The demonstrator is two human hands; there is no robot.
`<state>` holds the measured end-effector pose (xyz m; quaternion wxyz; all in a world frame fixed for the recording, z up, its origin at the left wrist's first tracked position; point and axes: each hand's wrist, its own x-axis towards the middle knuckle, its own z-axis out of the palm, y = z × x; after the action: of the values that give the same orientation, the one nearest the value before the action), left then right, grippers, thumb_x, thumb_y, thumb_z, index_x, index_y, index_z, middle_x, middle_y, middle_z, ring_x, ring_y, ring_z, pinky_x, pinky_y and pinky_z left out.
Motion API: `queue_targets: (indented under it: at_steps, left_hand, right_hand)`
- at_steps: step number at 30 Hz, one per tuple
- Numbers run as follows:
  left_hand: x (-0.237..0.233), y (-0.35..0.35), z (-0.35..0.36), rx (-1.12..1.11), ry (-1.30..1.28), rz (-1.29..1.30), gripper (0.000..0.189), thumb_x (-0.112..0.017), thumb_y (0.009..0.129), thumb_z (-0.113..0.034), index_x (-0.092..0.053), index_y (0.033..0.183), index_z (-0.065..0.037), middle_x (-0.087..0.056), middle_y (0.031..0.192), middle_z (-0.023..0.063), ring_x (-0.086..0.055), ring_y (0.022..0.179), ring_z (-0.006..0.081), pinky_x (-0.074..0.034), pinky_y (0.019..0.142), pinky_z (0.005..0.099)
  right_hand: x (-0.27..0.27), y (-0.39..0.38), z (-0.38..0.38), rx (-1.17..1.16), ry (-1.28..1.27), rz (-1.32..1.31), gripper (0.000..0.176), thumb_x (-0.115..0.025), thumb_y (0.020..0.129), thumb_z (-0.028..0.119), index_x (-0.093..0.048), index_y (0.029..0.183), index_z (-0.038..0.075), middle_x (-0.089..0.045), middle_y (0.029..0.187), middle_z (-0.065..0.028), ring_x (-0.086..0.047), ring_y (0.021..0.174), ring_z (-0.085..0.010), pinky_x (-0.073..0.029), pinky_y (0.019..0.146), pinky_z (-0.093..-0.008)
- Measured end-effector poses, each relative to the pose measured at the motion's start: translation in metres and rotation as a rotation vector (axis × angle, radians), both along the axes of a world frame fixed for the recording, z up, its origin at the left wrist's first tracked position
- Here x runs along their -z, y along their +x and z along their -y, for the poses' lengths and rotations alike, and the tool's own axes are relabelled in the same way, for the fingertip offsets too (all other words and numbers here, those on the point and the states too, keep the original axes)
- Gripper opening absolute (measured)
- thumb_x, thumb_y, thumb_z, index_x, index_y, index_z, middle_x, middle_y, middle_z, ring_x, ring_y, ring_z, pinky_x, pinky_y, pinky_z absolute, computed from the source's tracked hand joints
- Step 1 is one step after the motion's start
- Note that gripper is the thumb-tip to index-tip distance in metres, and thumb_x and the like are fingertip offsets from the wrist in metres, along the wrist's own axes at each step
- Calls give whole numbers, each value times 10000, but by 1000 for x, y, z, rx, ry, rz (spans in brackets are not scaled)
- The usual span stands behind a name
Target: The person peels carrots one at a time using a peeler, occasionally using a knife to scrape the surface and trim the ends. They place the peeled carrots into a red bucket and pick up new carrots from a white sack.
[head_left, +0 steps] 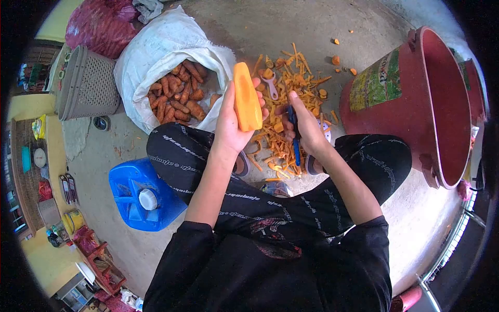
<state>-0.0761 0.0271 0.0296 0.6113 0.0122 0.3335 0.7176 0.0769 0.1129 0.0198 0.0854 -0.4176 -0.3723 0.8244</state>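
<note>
My left hand (230, 122) grips a peeled orange carrot (246, 96), held upright in front of me. My right hand (307, 125) holds a blue-handled peeler (294, 136), blade pointing down, just right of the carrot. Below both hands a pile of orange peelings (285, 88) lies on the concrete floor between my feet. A white sack (163, 52) full of unpeeled carrots (176, 96) stands open to the left of my left hand.
A large dark red bucket (447, 104) stands at the right. A blue jerrycan (140, 195) lies by my left knee. A grey mesh basket (88, 83) and a dark red bag (99, 23) sit at the upper left. Shelves and clutter line the left wall.
</note>
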Motion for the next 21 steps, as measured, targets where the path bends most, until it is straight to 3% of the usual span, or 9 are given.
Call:
queue_targets:
  at_steps: [8, 11, 12, 15, 16, 19, 21]
  left_hand:
    - [-4, 6, 2, 160, -75, -49, 470, -403, 949, -402, -493, 1201, -15, -568, 878, 65, -557, 773, 145, -486, 629, 339]
    - [25, -2, 6, 490, 188, 757, 451, -399, 955, -328, -432, 1205, 46, -516, 920, 106, -558, 787, 174, -496, 610, 337]
    - [19, 8, 7, 484, 279, 950, 436, -386, 959, -262, -356, 1218, 88, -470, 952, 130, -559, 797, 211, -525, 640, 370]
    - [18, 17, 7, 545, 208, 1027, 432, -400, 944, -261, -365, 1253, 39, -494, 911, 146, -578, 814, 230, -584, 688, 436]
    - [17, 19, 6, 528, 176, 1030, 435, -420, 939, -260, -378, 1247, 43, -499, 929, 155, -578, 829, 238, -581, 699, 449]
    - [15, 21, 9, 461, 79, 1036, 442, -479, 922, -259, -419, 1227, 56, -515, 984, 180, -581, 873, 263, -573, 733, 488]
    - [18, 22, 8, 484, 72, 992, 430, -495, 916, -265, -455, 1204, 52, -534, 1009, 184, -583, 883, 270, -579, 719, 475]
  right_hand:
    - [-5, 2, -15, 159, 176, -36, 408, -563, 881, 409, -544, 1001, 20, -463, 687, 5, -457, 569, -92, -381, 524, -232]
    - [-6, 3, -21, 142, 174, -105, 378, -592, 871, 383, -544, 990, 27, -489, 716, 8, -470, 583, -82, -384, 536, -225]
    - [-8, 2, -22, 133, 164, -137, 370, -599, 868, 377, -543, 983, 29, -498, 725, 9, -475, 588, -78, -384, 539, -224]
    - [-24, 0, -18, 56, 174, -213, 354, -626, 855, 377, -542, 936, 43, -531, 773, 9, -473, 591, -62, -375, 540, -221]
    - [-27, -1, -15, 38, 242, -167, 327, -649, 845, 382, -555, 845, 68, -536, 758, 21, -454, 588, -44, -357, 532, -215]
    - [-17, 1, -22, 48, 265, -12, 312, -657, 843, 380, -570, 772, 89, -514, 697, 42, -429, 582, -35, -337, 526, -209]
    - [-10, 0, -20, 130, 274, -46, 306, -658, 846, 368, -570, 729, 99, -489, 653, 59, -417, 582, -30, -329, 521, -210]
